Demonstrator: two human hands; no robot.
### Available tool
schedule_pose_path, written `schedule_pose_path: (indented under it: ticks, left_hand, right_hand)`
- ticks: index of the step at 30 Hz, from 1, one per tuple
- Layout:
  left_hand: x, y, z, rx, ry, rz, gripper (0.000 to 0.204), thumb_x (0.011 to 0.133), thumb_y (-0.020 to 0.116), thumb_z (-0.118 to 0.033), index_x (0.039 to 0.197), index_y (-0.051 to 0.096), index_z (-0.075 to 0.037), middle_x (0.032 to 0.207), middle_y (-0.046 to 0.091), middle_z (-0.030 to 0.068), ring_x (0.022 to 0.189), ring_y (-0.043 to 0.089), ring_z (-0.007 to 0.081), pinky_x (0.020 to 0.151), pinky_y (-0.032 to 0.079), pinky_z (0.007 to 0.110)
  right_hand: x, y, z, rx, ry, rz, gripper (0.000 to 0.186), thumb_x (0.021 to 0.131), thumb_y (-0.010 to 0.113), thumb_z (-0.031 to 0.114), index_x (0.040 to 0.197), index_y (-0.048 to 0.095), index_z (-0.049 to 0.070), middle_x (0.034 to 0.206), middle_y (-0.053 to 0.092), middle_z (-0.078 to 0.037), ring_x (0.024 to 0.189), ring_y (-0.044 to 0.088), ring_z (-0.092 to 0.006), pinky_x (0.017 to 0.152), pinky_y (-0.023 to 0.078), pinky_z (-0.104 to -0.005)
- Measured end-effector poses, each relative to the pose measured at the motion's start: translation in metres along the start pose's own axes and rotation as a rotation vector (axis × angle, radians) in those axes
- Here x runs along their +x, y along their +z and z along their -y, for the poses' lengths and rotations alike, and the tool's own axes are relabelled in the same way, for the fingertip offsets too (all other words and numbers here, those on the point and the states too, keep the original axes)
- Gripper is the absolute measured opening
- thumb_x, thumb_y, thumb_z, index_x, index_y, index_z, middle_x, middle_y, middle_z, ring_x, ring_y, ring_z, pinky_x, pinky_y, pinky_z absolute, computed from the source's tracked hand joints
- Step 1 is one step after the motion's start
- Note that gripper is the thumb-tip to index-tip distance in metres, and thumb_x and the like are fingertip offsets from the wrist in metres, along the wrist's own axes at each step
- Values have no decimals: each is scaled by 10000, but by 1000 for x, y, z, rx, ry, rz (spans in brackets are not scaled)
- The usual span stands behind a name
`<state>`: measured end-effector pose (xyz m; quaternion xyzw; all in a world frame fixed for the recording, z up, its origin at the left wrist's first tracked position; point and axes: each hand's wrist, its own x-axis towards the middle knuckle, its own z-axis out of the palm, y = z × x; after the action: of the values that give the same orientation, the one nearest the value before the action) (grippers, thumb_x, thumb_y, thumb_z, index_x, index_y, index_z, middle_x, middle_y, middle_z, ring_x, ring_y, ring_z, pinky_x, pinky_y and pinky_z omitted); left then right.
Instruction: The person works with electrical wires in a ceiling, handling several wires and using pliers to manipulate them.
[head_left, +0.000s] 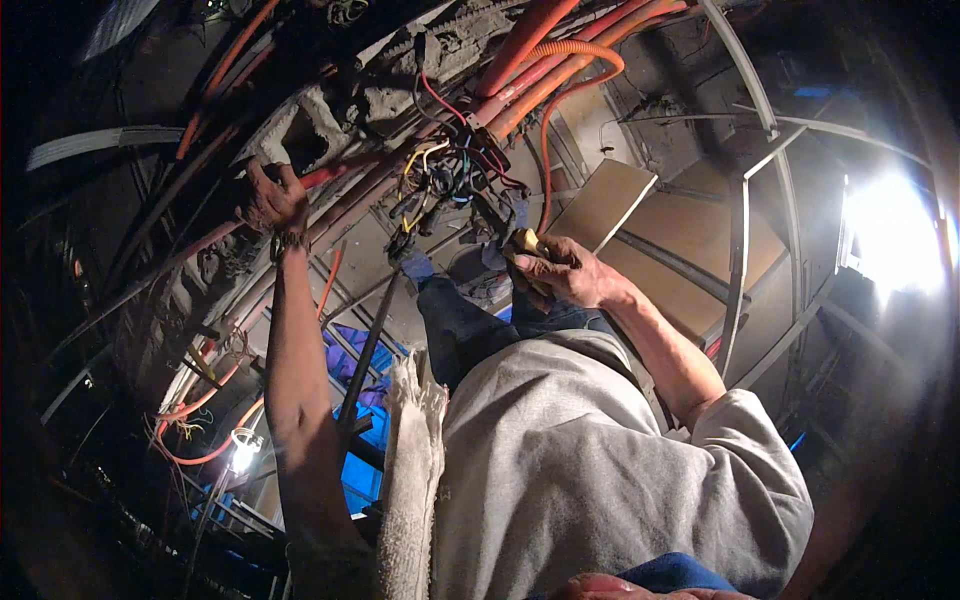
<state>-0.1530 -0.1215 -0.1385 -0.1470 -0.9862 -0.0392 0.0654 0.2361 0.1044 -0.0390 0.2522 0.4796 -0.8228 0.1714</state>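
My left hand (275,208) is raised at the upper left, its fingers curled at a dusty red pipe (340,172) beside a rough masonry block (300,125) with a square hole. A wristband circles that wrist. Near the middle, my right hand (565,272) is closed around a tool with a yellow handle (528,241). The tool's dark end points up and left, and its exact kind is hard to make out. Just above hangs a tangle of loose wires (440,178), yellow, white, red, blue and black, with a red lead running upward from it.
Thick orange conduits (560,75) cross the top. Tan boards (605,205) lean at right among bent metal strips (745,240). A glaring lamp (895,235) shines far right, a smaller lamp (243,452) lower left. A rough whitish post (410,460) and a black rod (365,355) stand beside me.
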Motion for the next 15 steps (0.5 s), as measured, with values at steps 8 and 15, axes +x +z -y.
schedule_pose_path:
  ticks: [8,15]
  left_hand:
    - [10,14,12,-339,46,-28,644,929,470,-541,1474,435,-199,1441,536,141,1232,557,422,975,448,510]
    - [7,16,-8,-117,-46,99,599,949,497,-490,1453,435,-173,1357,597,164,1182,605,371,1069,300,613]
  right_hand:
    - [-10,-12,-9,45,59,-227,380,982,628,444,930,584,71,725,528,29,613,479,-86,555,402,-272]
    - [-17,2,4,20,1,-122,337,998,612,415,972,556,85,720,426,76,650,381,-65,558,303,-274]
